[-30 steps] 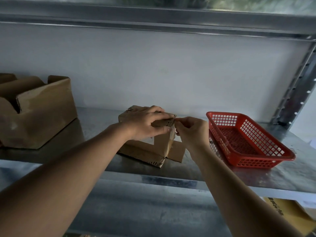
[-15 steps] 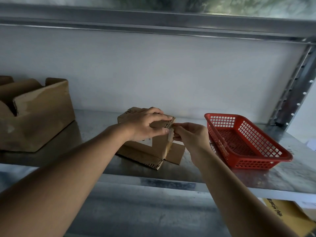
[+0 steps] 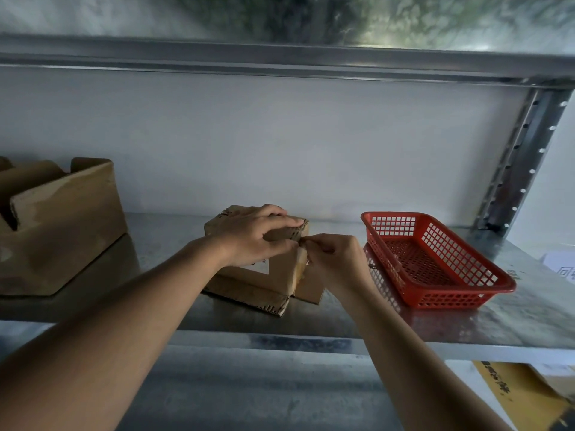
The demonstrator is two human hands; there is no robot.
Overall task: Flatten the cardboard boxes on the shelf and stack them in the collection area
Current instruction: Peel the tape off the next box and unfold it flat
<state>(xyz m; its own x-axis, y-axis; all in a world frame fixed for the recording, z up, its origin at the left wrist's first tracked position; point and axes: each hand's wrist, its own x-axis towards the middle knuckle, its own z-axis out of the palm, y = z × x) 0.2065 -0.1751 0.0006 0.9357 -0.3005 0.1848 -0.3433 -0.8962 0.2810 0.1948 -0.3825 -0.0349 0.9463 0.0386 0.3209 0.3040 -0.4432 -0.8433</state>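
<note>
Over at nine o'clock sits a large cardboard box (image 3: pixel 59 225) on the metal shelf (image 3: pixel 529 312), its top flaps open and standing up. Swinging toward centre, the small cardboard box (image 3: pixel 264 284) stands on the shelf, bottom flaps splayed flat at its front and right. The left hand (image 3: pixel 258 236) is on top of it, fingers laid across the upper edge and thumb against the front face, a firm grip on the box. Right beside it, at the box's three o'clock corner, the right hand (image 3: pixel 334 259) has its grip clenched, fingertips pinching a pale strip of tape (image 3: pixel 301 259) on that corner. Further on toward three o'clock, a red plastic basket (image 3: pixel 435 259) rests on the shelf, just beside the right wrist. Down at five o'clock, below the shelf, a yellow printed carton (image 3: pixel 513 390) peeks in.
</note>
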